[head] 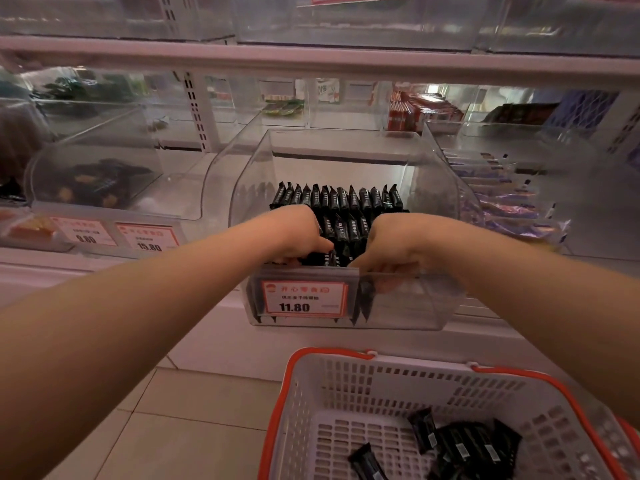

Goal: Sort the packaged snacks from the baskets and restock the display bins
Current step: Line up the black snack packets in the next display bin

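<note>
Black snack packets (341,202) upright in clear bin (408,303), white shelf (214,337).

Both bare forearms reach forward and converge. The left hand (300,237) is palm down, fingers curled downward, thumb pointing inward. The right hand (394,249) mirrors it close by, fingers bent down, tips hidden.

Snack shop aisle, clear display bins (346,147) on shelving, red price tags (303,297), plastic shopping basket (346,382)
</note>
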A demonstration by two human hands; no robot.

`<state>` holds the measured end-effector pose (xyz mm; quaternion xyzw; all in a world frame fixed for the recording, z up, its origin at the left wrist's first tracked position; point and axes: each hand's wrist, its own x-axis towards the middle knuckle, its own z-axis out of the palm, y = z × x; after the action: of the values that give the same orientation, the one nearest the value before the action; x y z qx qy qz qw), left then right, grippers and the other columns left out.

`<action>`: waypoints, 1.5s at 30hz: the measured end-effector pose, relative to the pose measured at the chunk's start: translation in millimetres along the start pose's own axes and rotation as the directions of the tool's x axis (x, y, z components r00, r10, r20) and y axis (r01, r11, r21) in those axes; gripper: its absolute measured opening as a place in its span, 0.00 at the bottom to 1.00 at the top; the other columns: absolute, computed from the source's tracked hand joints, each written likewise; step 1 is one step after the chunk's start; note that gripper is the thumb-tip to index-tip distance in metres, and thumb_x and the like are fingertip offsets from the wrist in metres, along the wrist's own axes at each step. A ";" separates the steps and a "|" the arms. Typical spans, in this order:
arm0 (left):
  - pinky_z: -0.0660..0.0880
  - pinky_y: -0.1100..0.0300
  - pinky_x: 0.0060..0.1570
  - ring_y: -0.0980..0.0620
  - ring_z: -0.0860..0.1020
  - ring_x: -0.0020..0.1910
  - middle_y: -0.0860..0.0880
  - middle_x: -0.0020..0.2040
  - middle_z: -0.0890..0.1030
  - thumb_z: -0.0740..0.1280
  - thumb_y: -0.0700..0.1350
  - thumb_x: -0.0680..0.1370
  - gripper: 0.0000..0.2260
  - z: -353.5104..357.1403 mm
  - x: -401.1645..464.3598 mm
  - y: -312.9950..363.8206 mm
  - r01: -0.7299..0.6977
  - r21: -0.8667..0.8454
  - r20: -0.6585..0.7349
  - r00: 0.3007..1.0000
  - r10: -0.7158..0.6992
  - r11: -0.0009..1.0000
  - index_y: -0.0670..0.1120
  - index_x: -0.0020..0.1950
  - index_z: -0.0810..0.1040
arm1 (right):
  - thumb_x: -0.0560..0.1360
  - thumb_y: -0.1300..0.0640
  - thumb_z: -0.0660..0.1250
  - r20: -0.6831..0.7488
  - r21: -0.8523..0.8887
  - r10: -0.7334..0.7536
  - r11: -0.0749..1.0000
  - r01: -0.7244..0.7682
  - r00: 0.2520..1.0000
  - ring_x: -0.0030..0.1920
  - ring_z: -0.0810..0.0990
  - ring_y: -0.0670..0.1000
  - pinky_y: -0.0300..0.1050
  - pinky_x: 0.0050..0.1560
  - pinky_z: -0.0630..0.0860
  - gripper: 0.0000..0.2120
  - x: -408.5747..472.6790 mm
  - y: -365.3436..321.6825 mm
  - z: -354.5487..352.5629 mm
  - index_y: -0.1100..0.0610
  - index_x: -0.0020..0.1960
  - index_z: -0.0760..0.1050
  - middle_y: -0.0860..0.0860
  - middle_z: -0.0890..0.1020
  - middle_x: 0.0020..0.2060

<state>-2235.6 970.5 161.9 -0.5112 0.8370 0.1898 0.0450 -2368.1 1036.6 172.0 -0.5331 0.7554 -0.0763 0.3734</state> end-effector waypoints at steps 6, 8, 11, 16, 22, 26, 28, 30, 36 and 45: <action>0.71 0.57 0.40 0.48 0.76 0.36 0.46 0.32 0.77 0.67 0.55 0.75 0.17 2.3 5.2 -5.5 0.017 0.134 0.007 1.000 -0.018 0.991 0.40 0.44 0.78 | 0.72 0.46 0.71 -0.025 -0.084 0.064 0.994 -0.065 0.998 0.25 0.81 0.50 0.39 0.28 0.79 0.19 2.1 4.9 8.5 0.63 0.35 0.77 0.54 0.81 0.23; 0.70 0.58 0.37 0.47 0.76 0.35 0.45 0.33 0.79 0.66 0.54 0.76 0.17 0.8 4.3 -5.6 -0.010 0.143 0.023 1.000 0.007 0.990 0.39 0.45 0.78 | 0.72 0.45 0.70 -0.060 -0.159 0.007 0.987 -0.016 0.998 0.24 0.79 0.48 0.35 0.24 0.73 0.19 4.9 2.6 7.7 0.60 0.34 0.76 0.52 0.80 0.23; 0.71 0.60 0.33 0.49 0.76 0.34 0.45 0.38 0.80 0.66 0.53 0.76 0.14 -6.3 -2.2 -9.8 -0.080 0.057 0.103 0.992 0.074 0.995 0.42 0.44 0.77 | 0.72 0.47 0.71 0.009 -0.111 -0.043 0.993 0.044 0.999 0.25 0.80 0.47 0.34 0.25 0.74 0.18 3.5 -0.4 1.6 0.61 0.35 0.75 0.50 0.80 0.23; 0.67 0.63 0.33 0.57 0.73 0.36 0.55 0.37 0.76 0.71 0.51 0.72 0.10 -12.2 -12.0 -14.4 -0.195 0.088 0.213 0.962 0.173 0.977 0.50 0.47 0.74 | 0.67 0.52 0.75 0.162 -0.167 -0.099 0.978 0.126 0.982 0.44 0.84 0.52 0.47 0.48 0.80 0.26 -4.3 10.0 -5.3 0.65 0.58 0.74 0.54 0.85 0.43; 0.67 0.60 0.39 0.52 0.71 0.39 0.54 0.37 0.72 0.71 0.47 0.73 0.09 -0.8 -3.2 -17.6 -0.234 0.175 0.043 0.972 0.230 0.956 0.49 0.44 0.71 | 0.67 0.52 0.76 0.023 -0.171 -0.141 0.975 0.142 0.990 0.29 0.83 0.44 0.32 0.28 0.74 0.13 -0.8 8.9 5.1 0.61 0.41 0.78 0.50 0.84 0.28; 0.67 0.60 0.39 0.52 0.71 0.40 0.54 0.35 0.72 0.70 0.46 0.73 0.07 2.1 -3.9 -18.2 -0.259 0.193 0.009 0.965 0.262 0.947 0.48 0.44 0.73 | 0.66 0.51 0.74 -0.094 -0.228 -0.181 0.961 0.156 0.979 0.28 0.81 0.46 0.34 0.25 0.73 0.13 -1.6 8.2 8.6 0.61 0.35 0.77 0.52 0.83 0.28; 0.67 0.60 0.41 0.52 0.73 0.40 0.54 0.37 0.75 0.69 0.46 0.74 0.04 -3.6 -7.1 -17.0 -0.273 0.186 0.026 0.962 0.273 0.944 0.48 0.44 0.75 | 0.68 0.49 0.74 -0.078 -0.251 -0.185 0.955 0.160 0.980 0.39 0.84 0.54 0.47 0.40 0.82 0.22 -6.2 6.6 6.2 0.66 0.50 0.77 0.58 0.85 0.40; 0.69 0.60 0.44 0.53 0.74 0.44 0.53 0.43 0.79 0.67 0.45 0.75 0.03 -11.8 -12.7 -15.4 -0.286 0.207 0.050 0.958 0.282 0.936 0.49 0.47 0.80 | 0.70 0.47 0.72 -0.045 -0.273 -0.184 0.948 0.165 0.982 0.42 0.84 0.54 0.47 0.44 0.80 0.24 -12.5 8.0 0.1 0.64 0.57 0.76 0.57 0.84 0.44; 0.68 0.61 0.51 0.53 0.75 0.51 0.51 0.56 0.80 0.61 0.46 0.79 0.12 -24.9 -50.4 -1.8 -0.348 0.247 -0.056 0.926 0.372 0.904 0.49 0.60 0.78 | 0.74 0.48 0.67 -0.271 -0.208 -0.382 0.920 0.333 0.884 0.43 0.78 0.43 0.37 0.43 0.73 0.10 -58.0 19.3 -14.6 0.52 0.53 0.76 0.46 0.80 0.45; 0.74 0.56 0.45 0.49 0.76 0.44 0.51 0.41 0.78 0.60 0.47 0.77 0.09 50.1 -109.7 63.6 -0.632 0.203 -0.001 0.764 0.646 0.748 0.49 0.51 0.79 | 0.76 0.59 0.65 -0.261 0.005 -0.366 0.925 0.380 0.893 0.28 0.75 0.40 0.34 0.31 0.73 0.06 -123.0 137.5 25.9 0.51 0.42 0.76 0.46 0.81 0.31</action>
<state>-2245.1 1106.5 162.5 -0.1938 0.9765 0.0944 -0.0036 -2435.5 1207.7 142.4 -0.6430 0.6783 -0.2358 0.2662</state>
